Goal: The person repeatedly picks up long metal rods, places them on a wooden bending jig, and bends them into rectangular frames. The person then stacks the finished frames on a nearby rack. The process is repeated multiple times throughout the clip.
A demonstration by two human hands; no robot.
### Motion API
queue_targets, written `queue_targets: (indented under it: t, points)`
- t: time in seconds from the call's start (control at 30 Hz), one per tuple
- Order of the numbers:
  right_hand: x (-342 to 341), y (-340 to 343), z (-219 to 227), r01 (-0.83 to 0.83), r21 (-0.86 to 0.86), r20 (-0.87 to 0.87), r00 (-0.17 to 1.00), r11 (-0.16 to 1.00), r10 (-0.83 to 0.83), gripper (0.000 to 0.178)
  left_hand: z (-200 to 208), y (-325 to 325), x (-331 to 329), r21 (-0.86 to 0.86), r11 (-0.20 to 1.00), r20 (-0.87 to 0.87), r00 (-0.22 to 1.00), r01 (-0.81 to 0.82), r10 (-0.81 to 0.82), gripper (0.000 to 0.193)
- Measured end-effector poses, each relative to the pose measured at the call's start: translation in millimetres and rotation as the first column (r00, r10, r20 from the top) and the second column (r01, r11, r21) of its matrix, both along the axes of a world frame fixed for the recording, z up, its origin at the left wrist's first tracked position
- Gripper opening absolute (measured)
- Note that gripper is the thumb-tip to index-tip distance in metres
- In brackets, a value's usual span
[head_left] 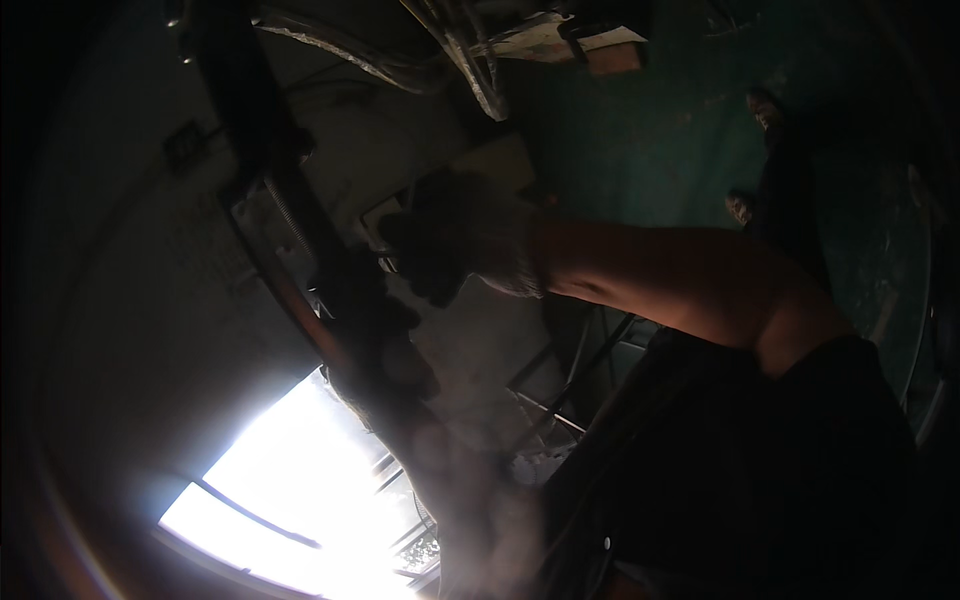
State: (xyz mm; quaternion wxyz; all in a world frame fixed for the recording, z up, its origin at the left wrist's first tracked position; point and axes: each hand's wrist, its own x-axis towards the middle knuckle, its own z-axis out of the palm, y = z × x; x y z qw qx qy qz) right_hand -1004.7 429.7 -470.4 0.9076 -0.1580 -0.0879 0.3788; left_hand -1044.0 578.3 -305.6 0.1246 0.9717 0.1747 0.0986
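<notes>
The picture is very dark. My right forearm reaches in from the right, and my right hand [455, 235] wears a glove with a dark front and a pale knitted cuff. Its fingers look curled closed beside a small pale-edged piece [380, 220]; what they hold is lost in shadow. From the lower edge rises my left arm, blurred near the bottom. My left hand [375, 315], also dark, is against the lower part of a long dark machine column [245, 95]; its fingers blend into the shadow. A ribbed, spring-like rod [287, 212] runs along that column.
A bright window [300, 480] glares at the lower left beside a pale wall [130, 260]. Cables or hoses [455, 50] hang at the top. A reddish block [615, 60] lies beyond. Thin metal framing [560, 400] stands below my right forearm. Shoes [765, 108] show on the green floor [640, 140].
</notes>
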Motion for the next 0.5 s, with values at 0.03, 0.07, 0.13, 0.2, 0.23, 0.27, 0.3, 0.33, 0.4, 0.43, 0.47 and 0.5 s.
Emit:
queue_targets:
  t: [0.03, 0.07, 0.13, 0.2, 0.23, 0.27, 0.3, 0.33, 0.4, 0.43, 0.47, 0.5]
  points:
    - [0, -1, -1, -0.006, 0.023, -0.019, 1.000, 1.000, 0.006, 0.024, 0, -1, 1, 0.013, 1.000, 0.001, 1.000, -0.003, 0.003, 0.032]
    - [-1, -1, -1, -0.009, 0.049, -0.037, 0.999, 0.999, 0.011, 0.023, 1, -2, 1, 0.022, 1.000, 0.002, 1.000, -0.003, 0.003, 0.031]
    - [-2, -3, -2, -0.019, 0.075, -0.063, 0.998, 0.997, 0.023, 0.022, 1, -5, 0, 0.042, 0.999, 0.001, 1.000, -0.012, 0.012, 0.029]
    - [-2, -4, -1, -0.035, 0.084, -0.076, 0.996, 0.996, 0.042, 0.019, 1, -9, 0, 0.053, 0.998, 0.003, 1.000, -0.022, 0.022, 0.027]
    - [-2, -4, 0, -0.049, 0.085, -0.084, 0.995, 0.995, 0.056, 0.016, 1, -11, 0, 0.057, 0.998, 0.004, 1.000, -0.026, 0.026, 0.026]
    - [-3, 2, 0, -0.043, 0.109, -0.103, 0.993, 0.993, 0.055, 0.013, 1, -14, -1, 0.060, 0.998, 0.005, 0.999, -0.034, 0.033, 0.025]
    - [-4, 4, 1, -0.037, 0.133, -0.121, 0.991, 0.990, 0.054, 0.011, 1, -17, -3, 0.061, 0.997, 0.001, 0.999, -0.042, 0.042, 0.024]
    - [-5, 5, -1, 0.049, 0.039, 0.010, 0.999, 0.998, -0.049, 0.011, 1, -21, -6, 0.064, 0.997, 0.000, 0.999, -0.052, 0.052, 0.023]
    - [-10, 4, -5, 0.188, -0.064, 0.210, 0.963, 0.980, -0.171, 0.012, 2, -33, -11, 0.072, 0.994, -0.008, 0.996, -0.085, 0.085, 0.021]
    - [-10, 5, -7, 0.230, -0.086, 0.269, 0.942, 0.969, -0.200, 0.013, 1, -39, -13, 0.078, 0.991, -0.017, 0.994, -0.105, 0.106, 0.020]
    - [-12, 6, -9, 0.209, -0.063, 0.248, 0.950, 0.976, -0.187, 0.012, 0, -45, -15, 0.092, 0.988, -0.021, 0.992, -0.123, 0.125, 0.020]
    - [-11, 6, -9, 0.224, -0.060, 0.237, 0.950, 0.973, -0.204, 0.014, -1, -49, -16, 0.105, 0.987, -0.022, 0.992, -0.122, 0.125, 0.019]
